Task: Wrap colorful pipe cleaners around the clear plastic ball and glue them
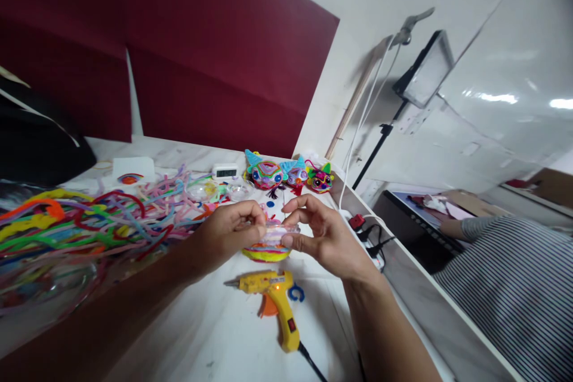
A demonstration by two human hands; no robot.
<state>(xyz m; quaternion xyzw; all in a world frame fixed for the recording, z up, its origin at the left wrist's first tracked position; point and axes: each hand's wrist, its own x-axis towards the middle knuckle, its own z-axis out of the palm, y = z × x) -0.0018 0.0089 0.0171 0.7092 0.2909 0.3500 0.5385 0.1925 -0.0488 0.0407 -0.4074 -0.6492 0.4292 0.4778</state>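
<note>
A small rounded craft piece [267, 252], striped in yellow, orange and pale purple with a clear upper rim, is between my hands. My left hand [230, 230] pinches its left upper edge with thumb and forefinger. On the other side, my right hand [320, 236] has its thumb against the piece's right edge, the fingers curved above it and apart from the thumb. Just below lies a yellow glue gun [277, 292] with an orange trigger, its nozzle pointing left and a small light lit. A blue curled pipe cleaner [296, 292] touches the table beside it.
Colourful pipe cleaners [129, 215] cover the left side. Finished animal heads [266, 173] and a small white clock [224, 171] stand at the back. A power strip [376, 253] with plugs is at the right, beyond it a person in a striped top [510, 292].
</note>
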